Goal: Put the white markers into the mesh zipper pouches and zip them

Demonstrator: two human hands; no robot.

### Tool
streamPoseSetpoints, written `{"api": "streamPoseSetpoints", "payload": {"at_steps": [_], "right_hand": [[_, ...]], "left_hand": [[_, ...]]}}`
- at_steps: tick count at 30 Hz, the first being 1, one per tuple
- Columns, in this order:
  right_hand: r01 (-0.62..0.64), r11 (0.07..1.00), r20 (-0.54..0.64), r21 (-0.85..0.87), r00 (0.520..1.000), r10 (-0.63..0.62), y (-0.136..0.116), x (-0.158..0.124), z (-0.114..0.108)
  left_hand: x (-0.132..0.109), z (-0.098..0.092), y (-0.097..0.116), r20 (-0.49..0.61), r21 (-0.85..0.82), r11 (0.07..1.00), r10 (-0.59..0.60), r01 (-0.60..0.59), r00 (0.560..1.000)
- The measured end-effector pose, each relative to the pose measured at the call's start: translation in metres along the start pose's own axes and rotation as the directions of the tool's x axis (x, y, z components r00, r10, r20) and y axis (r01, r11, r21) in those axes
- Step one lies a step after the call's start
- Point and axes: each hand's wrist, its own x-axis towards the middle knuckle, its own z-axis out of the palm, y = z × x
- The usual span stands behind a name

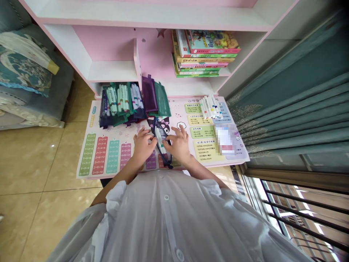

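A dark mesh pouch (163,145) with white marker pens inside lies on the printed desk mat (109,153) between my hands. My left hand (143,143) grips the pouch's left edge, fingers curled. My right hand (178,142) rests on its right side, fingertips pinching at the edge near a pen. A heap of filled mesh pouches (120,103) in green and purple lies at the back left of the desk. Empty purple and green pouches (155,95) stand behind the one I hold. Loose white markers (210,106) lie in a bunch at the back right.
The pink desk has a shelf unit (114,69) behind it with stacked books (203,54) on the right. A blurred card (225,140) lies on the mat's right. Green curtains (294,109) hang at the right, and bedding (24,72) lies at the left over tiled floor.
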Motion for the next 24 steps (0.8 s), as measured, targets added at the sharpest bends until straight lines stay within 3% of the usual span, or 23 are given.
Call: {"api": "streamPoseSetpoints", "payload": {"at_steps": [3,7,10,13,24], "right_hand": [[-0.065,0.998,-0.217,0.003,0.974,0.064,0.031,0.021,-0.009],[-0.325,0.934,-0.366,-0.152,0.896,0.252,0.092,0.060,-0.019],[-0.441,0.859,-0.289,-0.261,0.885,0.366,0.133,0.084,-0.023],[-0.503,0.795,-0.219,-0.340,0.864,0.453,0.158,0.102,-0.025],[-0.506,0.721,-0.138,-0.473,0.851,0.507,0.173,0.123,-0.018]], "left_hand": [[0.000,0.000,-0.001,0.012,-0.006,1.000,0.006,-0.006,1.000],[0.000,0.001,-0.001,0.019,-0.013,1.000,0.014,-0.014,1.000],[0.001,0.001,-0.001,0.013,-0.016,1.000,0.013,-0.013,1.000],[0.001,0.002,-0.001,0.019,-0.014,1.000,0.003,-0.003,1.000],[0.001,0.000,-0.005,0.003,0.003,1.000,0.011,-0.011,1.000]]}}
